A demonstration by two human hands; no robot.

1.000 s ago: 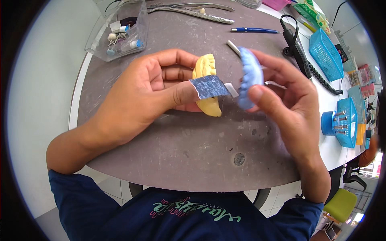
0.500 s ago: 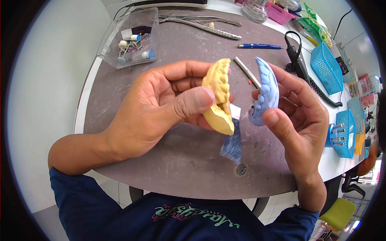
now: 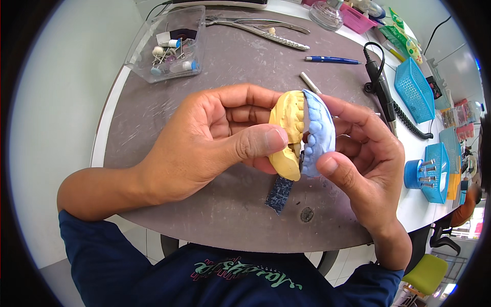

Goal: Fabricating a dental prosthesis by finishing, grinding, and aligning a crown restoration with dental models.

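Between thumb and fingers, my left hand (image 3: 204, 138) grips a yellow plaster dental cast (image 3: 290, 115). A blue dental cast (image 3: 319, 133) is pinched in my right hand (image 3: 371, 158). Both casts stand on edge over the table, their rows of teeth facing each other and almost meeting. The yellow one has a gap in its row, low down near my thumb. A dark spot shows on the lower part of the blue cast's inner edge. Below the casts, a strip of dark blue speckled paper (image 3: 279, 195) shows, its upper end hidden behind them.
At the far left of the grey table (image 3: 215, 220) stands a clear plastic box (image 3: 148, 61) of small burs. Metal pliers (image 3: 261, 33), a blue pen (image 3: 332, 60) and a white stick (image 3: 309, 82) lie beyond my hands. A corded handpiece (image 3: 379, 84) and blue baskets (image 3: 415, 91) are at right.
The two casts have come together from a clear distance apart, the blue one moving left and turning. The yellow cast sits slightly lower and further right. The paper strip has shifted a little left.
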